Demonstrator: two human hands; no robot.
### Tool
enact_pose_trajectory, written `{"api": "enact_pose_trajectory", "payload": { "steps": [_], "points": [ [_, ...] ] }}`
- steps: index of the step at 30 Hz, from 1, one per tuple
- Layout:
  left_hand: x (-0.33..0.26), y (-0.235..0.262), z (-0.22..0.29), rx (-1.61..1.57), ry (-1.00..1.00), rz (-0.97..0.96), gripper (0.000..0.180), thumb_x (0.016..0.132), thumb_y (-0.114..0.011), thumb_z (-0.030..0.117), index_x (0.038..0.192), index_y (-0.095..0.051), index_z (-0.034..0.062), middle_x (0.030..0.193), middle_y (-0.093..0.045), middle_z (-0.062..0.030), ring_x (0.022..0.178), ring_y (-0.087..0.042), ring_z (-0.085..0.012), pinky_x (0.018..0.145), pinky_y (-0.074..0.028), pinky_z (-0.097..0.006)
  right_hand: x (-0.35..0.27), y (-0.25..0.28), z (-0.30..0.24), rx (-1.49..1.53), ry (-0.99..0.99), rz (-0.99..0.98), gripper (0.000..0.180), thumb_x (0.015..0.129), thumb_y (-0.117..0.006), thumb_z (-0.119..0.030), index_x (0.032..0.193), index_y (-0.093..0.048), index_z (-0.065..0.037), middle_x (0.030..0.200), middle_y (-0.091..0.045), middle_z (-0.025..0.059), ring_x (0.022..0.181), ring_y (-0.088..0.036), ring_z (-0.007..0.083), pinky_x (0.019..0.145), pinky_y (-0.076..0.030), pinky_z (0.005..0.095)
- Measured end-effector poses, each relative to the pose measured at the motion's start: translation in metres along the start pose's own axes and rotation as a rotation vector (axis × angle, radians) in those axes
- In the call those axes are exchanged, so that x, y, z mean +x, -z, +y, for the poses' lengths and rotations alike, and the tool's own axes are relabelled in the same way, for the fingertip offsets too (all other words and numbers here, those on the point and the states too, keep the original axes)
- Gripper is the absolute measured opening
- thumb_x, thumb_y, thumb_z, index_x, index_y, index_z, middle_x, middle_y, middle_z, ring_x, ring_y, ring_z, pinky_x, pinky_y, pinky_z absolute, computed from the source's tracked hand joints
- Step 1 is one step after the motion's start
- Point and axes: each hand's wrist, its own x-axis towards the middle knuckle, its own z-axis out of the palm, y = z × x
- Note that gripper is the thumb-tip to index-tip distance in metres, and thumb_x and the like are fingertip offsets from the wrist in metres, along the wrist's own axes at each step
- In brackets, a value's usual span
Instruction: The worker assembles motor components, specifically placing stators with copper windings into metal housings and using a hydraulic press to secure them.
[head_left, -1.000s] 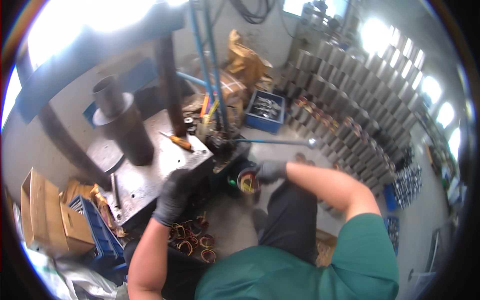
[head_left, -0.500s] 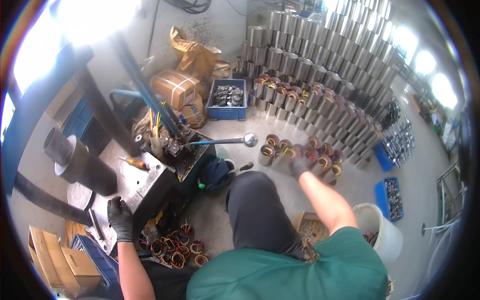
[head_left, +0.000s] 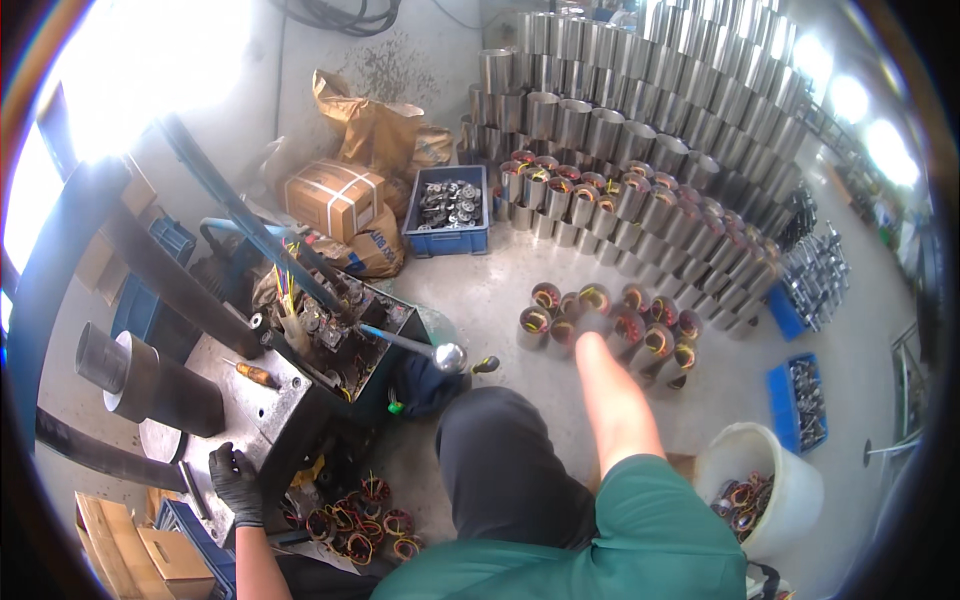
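Note:
My left hand (head_left: 236, 486), in a dark glove, rests on the edge of the press's metal table (head_left: 225, 440) with its fingers stretched out and holds nothing. Beside it lies a short metal rod (head_left: 193, 490). At full reach, my right hand (head_left: 593, 326) is among the metal cylinders with copper windings (head_left: 658, 342) standing on the floor. That hand is smeared by motion, so its fingers and any hold are hidden. On the press stands a thick dark cylinder with a collar (head_left: 165, 385). A screwdriver (head_left: 256, 374) with an orange handle lies near it.
A lever with a ball end (head_left: 449, 357) juts over the floor. Loose copper windings (head_left: 350, 525) lie beneath the press. Stacked steel cylinders (head_left: 640, 120) fill the back right. A blue crate (head_left: 446, 240) of metal parts, a carton (head_left: 333, 197) and a white bucket (head_left: 800, 495) stand around.
My right arm has stretched farther forward into the group of wound cylinders. My view has shifted, and more of the white bucket's contents show. The left hand stays on the table edge.

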Motion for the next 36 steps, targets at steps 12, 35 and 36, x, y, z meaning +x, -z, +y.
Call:
{"api": "enact_pose_trajectory", "payload": {
  "steps": [12,35,36],
  "points": [
    [-0.015,0.051,-0.003,0.082,0.103,-0.039,0.018,0.094,-0.059,0.011,0.108,-0.064,-0.0010,0.093,-0.059,-0.0167,0.084,-0.060,-0.0325,0.079,-0.050,-0.044,-0.005,-0.054,-0.062,-0.478,0.205,-0.197,0.040,0.097,-0.056,-0.038,0.117,-0.072,-0.006,0.104,-0.074,0.0116,0.091,-0.071,0.0293,0.078,-0.055,0.0422],
    [-0.007,0.055,-0.005,0.052,0.209,-0.049,0.026,0.091,-0.072,0.025,0.109,-0.069,0.0066,0.097,-0.069,-0.0167,0.088,-0.069,-0.0356,0.080,-0.057,-0.046,-0.466,0.047,-0.485,-0.824,1.517,-1.964,0.038,0.088,-0.066,-0.036,0.111,-0.073,-0.005,0.107,-0.074,0.0207,0.105,-0.069,0.0386,0.093,-0.053,0.0461],
    [-0.007,0.054,-0.004,0.045,0.222,-0.046,0.026,0.091,-0.072,0.025,0.109,-0.069,0.0066,0.097,-0.069,-0.0167,0.088,-0.069,-0.0356,0.080,-0.057,-0.046,-0.495,0.046,-0.475,-0.883,1.504,-1.978,0.042,0.088,-0.064,-0.040,0.112,-0.074,-0.007,0.109,-0.073,0.0209,0.109,-0.068,0.0388,0.097,-0.052,0.0474]
  ]
}}
